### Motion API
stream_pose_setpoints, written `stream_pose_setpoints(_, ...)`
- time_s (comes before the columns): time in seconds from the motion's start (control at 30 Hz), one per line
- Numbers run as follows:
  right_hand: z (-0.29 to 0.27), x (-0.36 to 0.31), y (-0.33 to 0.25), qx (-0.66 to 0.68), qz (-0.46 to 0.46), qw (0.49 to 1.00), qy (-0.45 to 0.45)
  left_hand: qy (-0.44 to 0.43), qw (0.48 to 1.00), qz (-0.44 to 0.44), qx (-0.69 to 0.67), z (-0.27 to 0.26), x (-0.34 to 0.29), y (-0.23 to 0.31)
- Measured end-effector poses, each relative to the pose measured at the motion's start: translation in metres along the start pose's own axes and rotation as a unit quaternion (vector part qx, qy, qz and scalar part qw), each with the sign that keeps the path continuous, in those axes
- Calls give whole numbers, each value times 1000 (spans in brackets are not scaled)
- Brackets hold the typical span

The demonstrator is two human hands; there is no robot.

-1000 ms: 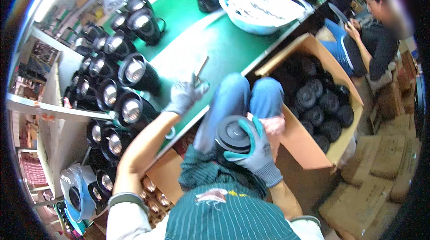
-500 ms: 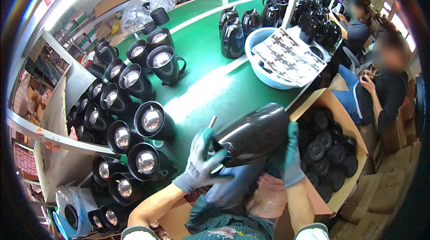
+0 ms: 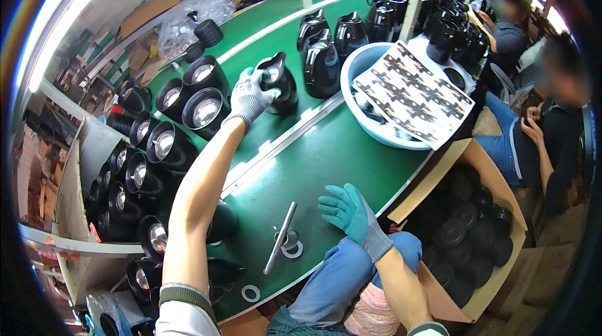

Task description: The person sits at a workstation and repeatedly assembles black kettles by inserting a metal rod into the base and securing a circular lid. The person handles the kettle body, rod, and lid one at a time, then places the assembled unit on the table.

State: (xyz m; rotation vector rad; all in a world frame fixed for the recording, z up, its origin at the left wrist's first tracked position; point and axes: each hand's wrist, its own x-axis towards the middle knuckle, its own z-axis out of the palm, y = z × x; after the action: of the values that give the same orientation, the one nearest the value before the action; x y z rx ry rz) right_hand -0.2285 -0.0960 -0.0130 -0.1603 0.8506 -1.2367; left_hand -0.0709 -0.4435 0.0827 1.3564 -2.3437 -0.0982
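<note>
At eleven o'clock on the green table [image 3: 351,160], the left hand [image 3: 249,99] curls halfway, grip unclear, at a black jug [image 3: 284,88], likely slick, best held round its body; the right hand [image 3: 352,215] spreads empty.

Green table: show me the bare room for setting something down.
The broadest bare patch lies between metal rod, blue basin and right hand; a narrower one, between metal strip and left forearm. The left side is crowded with black pots, the far right with jugs.

The green table [image 3: 313,166] bears black jugs [image 3: 321,66]; a blue basin [image 3: 364,126]; a metal rod [image 3: 281,238]; white rings [image 3: 258,296]
</note>
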Motion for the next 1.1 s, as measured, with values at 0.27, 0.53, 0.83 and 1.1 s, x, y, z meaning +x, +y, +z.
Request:
stream_pose_setpoints(0.27, -2, -7, 6, -142, -61, 987, 33, -114, 952, -69, 277, -86, -71, -22)
stream_pose_setpoints(0.53, 2, -5, 22, -257, -99, 961, -13, -43, 965, -9, 259, -89, -97, -70)
stream_pose_setpoints(0.83, 126, -108, -31, -603, -490, 629, -4, 36, 973, 194, 116, -233, -182, 41)
stream_pose_setpoints(1.1, 139, -192, -45, -749, -538, 386, -6, -90, 923, 372, -17, -278, -280, 154)
